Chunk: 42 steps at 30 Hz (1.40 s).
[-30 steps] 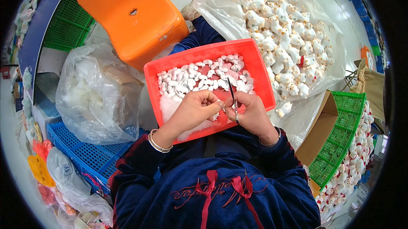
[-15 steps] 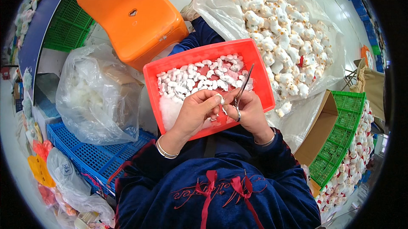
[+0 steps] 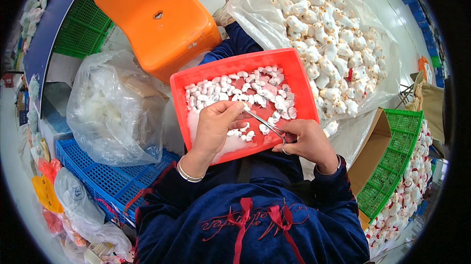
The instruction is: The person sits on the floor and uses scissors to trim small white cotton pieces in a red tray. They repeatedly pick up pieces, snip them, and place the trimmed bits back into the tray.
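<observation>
My left hand (image 3: 212, 125) is over the red plastic tray (image 3: 235, 59), thumb and fingers pinched on a small white fabric piece (image 3: 245, 105), mostly hidden by the fingertips. My right hand (image 3: 311, 142) grips scissor-handled forceps (image 3: 266, 124) by the finger rings at the tray's right side. The slim metal tips point up and left and reach the piece in my left fingers. Many small, curved white plush parts (image 3: 208, 92) lie inside the tray. Fluffy white stuffing (image 3: 229, 146) sits in its near left corner, partly behind my left hand.
An orange plastic stool (image 3: 152, 19) stands beyond the tray. A large clear bag at right holds white plush toys (image 3: 338, 53). At left, a bag of stuffing (image 3: 105, 112) rests by a blue crate (image 3: 98, 171). A cardboard box (image 3: 370, 153) and green crate (image 3: 400, 151) stand right.
My right hand has moved right and down, turning the forceps so their tips now point at the piece in my left hand. My left hand has shifted slightly left and still pinches.
</observation>
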{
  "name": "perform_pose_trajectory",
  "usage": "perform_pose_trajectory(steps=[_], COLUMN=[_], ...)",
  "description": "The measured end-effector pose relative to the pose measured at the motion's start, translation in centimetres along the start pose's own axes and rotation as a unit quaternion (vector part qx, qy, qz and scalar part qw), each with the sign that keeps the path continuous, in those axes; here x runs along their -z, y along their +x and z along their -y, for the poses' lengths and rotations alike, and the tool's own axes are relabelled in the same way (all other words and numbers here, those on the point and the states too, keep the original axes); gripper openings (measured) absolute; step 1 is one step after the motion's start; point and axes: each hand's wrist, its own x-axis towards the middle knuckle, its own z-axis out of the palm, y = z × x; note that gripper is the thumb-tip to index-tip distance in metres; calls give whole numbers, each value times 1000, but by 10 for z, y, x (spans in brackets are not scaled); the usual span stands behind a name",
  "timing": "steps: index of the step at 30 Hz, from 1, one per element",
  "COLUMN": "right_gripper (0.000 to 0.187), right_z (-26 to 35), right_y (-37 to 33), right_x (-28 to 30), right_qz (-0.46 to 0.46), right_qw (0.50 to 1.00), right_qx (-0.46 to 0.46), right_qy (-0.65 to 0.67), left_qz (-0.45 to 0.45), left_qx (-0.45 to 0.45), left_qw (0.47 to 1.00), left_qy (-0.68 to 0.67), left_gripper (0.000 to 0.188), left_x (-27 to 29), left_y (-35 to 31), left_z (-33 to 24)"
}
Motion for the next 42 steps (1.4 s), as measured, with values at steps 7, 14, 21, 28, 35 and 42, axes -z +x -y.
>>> perform_pose_trajectory(steps=[7, 14, 21, 28, 35, 42], right_gripper=[40, 38, 37, 35, 35, 34], right_z=[2, 1, 2, 3, 8, 16], right_y=[-4, -4, -7, -6, -6, -5], right_x=[3, -5, 0, -4, -2, -1], right_qz=[13, -14, -4, 14, 27, 32], right_qw=[1000, 998, 997, 998, 997, 994], right_qx=[-14, -44, -34, -45, -57, -84], right_qy=[-22, 44, 67, 44, 37, 60], left_qz=[-12, 11, -20, -9, -13, 8], left_qx=[-17, -2, -14, -24, -32, -39], left_qw=[1000, 1000, 1000, 1000, 999, 997], left_qy=[14, 15, 10, 12, 37, 68], left_gripper=[20, 17, 18, 18, 18, 18], left_x=[0, -3, -2, -3, -4, -1], left_y=[0, -2, -1, -1, -3, 0], left_z=[2, 3, -5, -3, -2, 1])
